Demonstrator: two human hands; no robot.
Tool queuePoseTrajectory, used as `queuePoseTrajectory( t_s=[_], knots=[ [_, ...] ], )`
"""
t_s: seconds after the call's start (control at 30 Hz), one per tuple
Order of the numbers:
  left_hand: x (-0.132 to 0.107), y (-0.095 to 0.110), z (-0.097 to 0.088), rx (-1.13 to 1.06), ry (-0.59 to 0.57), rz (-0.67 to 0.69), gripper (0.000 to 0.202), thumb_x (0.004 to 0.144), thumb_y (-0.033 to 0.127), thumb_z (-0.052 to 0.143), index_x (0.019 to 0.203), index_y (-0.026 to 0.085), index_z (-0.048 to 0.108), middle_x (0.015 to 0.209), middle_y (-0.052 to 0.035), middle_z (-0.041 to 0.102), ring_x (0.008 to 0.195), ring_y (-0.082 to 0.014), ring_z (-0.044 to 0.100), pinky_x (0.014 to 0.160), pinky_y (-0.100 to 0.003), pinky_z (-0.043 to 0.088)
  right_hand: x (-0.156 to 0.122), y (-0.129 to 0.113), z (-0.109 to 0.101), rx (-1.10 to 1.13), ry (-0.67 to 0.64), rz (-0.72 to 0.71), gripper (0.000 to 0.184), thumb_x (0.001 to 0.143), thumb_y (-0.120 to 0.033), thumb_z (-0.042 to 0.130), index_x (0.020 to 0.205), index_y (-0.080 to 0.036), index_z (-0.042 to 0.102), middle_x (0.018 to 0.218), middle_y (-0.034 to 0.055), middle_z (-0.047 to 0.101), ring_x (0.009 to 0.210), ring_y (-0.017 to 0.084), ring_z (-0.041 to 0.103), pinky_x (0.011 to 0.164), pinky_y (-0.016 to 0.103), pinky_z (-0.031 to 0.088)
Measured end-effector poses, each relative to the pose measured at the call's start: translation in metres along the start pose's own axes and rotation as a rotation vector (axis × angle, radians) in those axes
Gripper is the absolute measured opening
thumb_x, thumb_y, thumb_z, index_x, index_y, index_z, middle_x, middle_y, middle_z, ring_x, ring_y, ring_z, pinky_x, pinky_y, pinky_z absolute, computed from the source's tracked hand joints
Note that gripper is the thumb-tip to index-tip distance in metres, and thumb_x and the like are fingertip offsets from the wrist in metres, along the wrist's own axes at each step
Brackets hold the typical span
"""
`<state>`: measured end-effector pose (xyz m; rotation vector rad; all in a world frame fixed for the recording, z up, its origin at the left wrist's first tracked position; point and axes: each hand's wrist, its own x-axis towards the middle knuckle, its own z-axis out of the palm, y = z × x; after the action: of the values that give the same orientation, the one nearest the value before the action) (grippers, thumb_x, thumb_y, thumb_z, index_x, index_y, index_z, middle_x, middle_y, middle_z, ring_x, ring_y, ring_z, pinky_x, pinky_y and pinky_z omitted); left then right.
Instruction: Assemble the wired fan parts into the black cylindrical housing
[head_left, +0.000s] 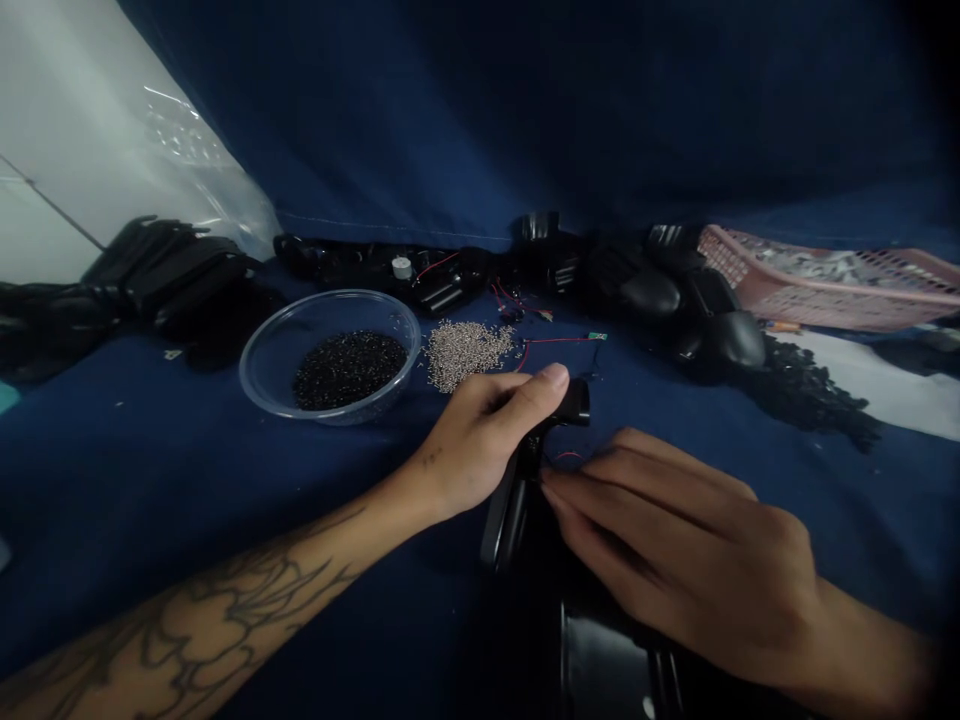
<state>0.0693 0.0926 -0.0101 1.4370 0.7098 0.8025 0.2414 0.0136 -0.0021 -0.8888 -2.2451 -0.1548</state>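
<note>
My left hand (pixel 487 440) is closed around the upper end of a black plastic housing (pixel 517 510), which stands tilted in front of me. Its lower part (pixel 600 650) runs out of view at the bottom and lies mostly in shadow. My right hand (pixel 675 540) curls over the housing's edge, fingertips against it. Beside those fingertips, a thin red wire (pixel 568 456) loops out of the housing. My right thumb is hidden.
A clear bowl (pixel 330 355) of black granules sits left of a heap of small silver beads (pixel 469 352). Beyond lie a red-wired small green circuit board (pixel 596 336), several black molded parts (pixel 660 290) and a pink plastic basket (pixel 825 285), all on dark blue cloth (pixel 225 480).
</note>
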Motion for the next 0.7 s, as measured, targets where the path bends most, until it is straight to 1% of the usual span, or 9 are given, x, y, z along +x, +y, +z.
queuePoseTrajectory(
  t_s=[0.17, 0.33, 0.4, 0.53, 0.6, 0.7],
  knots=[
    [0.000, 0.001, 0.003, 0.023, 0.003, 0.024, 0.057, 0.099, 0.061, 0.048, 0.063, 0.019, 0.032, 0.063, 0.0037, 0.029, 0.059, -0.0110, 0.028, 0.057, -0.031, 0.025, -0.001, -0.001, -0.001, 0.008, -0.019, -0.016, 0.010, 0.091, -0.002, 0.064, 0.096, -0.008, 0.071, 0.092, 0.0061, 0.067, 0.088, 0.013, 0.061, 0.086, 0.031, 0.054],
    [0.000, 0.001, 0.006, 0.060, 0.026, 0.035, 0.057, 0.099, 0.060, 0.048, 0.063, 0.019, 0.030, 0.064, 0.0038, 0.027, 0.060, -0.0116, 0.028, 0.058, -0.031, 0.025, -0.001, -0.001, 0.000, 0.015, -0.060, -0.060, 0.011, 0.089, 0.002, 0.062, 0.089, -0.006, 0.069, 0.090, 0.0080, 0.065, 0.084, 0.015, 0.058, 0.079, 0.034, 0.052],
    [-0.001, 0.001, 0.008, 0.074, 0.048, 0.038, 0.058, 0.099, 0.060, 0.048, 0.062, 0.019, 0.030, 0.063, 0.0040, 0.027, 0.060, -0.0116, 0.028, 0.059, -0.031, 0.025, -0.003, -0.001, 0.001, -0.008, -0.065, -0.078, 0.011, 0.089, 0.002, 0.062, 0.087, -0.006, 0.068, 0.093, 0.0089, 0.066, 0.086, 0.017, 0.058, 0.082, 0.036, 0.052],
    [-0.004, 0.003, 0.011, 0.142, 0.081, 0.038, 0.057, 0.099, 0.060, 0.047, 0.061, 0.019, 0.034, 0.061, 0.0039, 0.030, 0.060, -0.0119, 0.032, 0.059, -0.031, 0.027, -0.008, -0.001, 0.002, -0.042, -0.085, -0.104, 0.013, 0.089, 0.002, 0.060, 0.084, -0.009, 0.065, 0.101, 0.0094, 0.066, 0.095, 0.021, 0.060, 0.091, 0.041, 0.051],
    [-0.004, 0.004, 0.012, 0.160, 0.078, 0.029, 0.058, 0.099, 0.061, 0.048, 0.061, 0.019, 0.035, 0.061, 0.0039, 0.031, 0.059, -0.0117, 0.033, 0.058, -0.031, 0.027, -0.011, -0.002, 0.001, -0.054, -0.099, -0.093, 0.014, 0.089, 0.002, 0.061, 0.082, -0.010, 0.064, 0.101, 0.0085, 0.065, 0.094, 0.021, 0.059, 0.090, 0.041, 0.051],
    [-0.003, 0.004, 0.013, 0.166, 0.058, 0.016, 0.059, 0.098, 0.062, 0.048, 0.061, 0.019, 0.033, 0.061, 0.0041, 0.029, 0.058, -0.0114, 0.031, 0.057, -0.032, 0.026, -0.013, -0.002, 0.001, -0.066, -0.139, -0.064, 0.013, 0.088, 0.001, 0.062, 0.083, -0.011, 0.063, 0.093, 0.0058, 0.062, 0.087, 0.019, 0.055, 0.086, 0.039, 0.051]
  ],
)
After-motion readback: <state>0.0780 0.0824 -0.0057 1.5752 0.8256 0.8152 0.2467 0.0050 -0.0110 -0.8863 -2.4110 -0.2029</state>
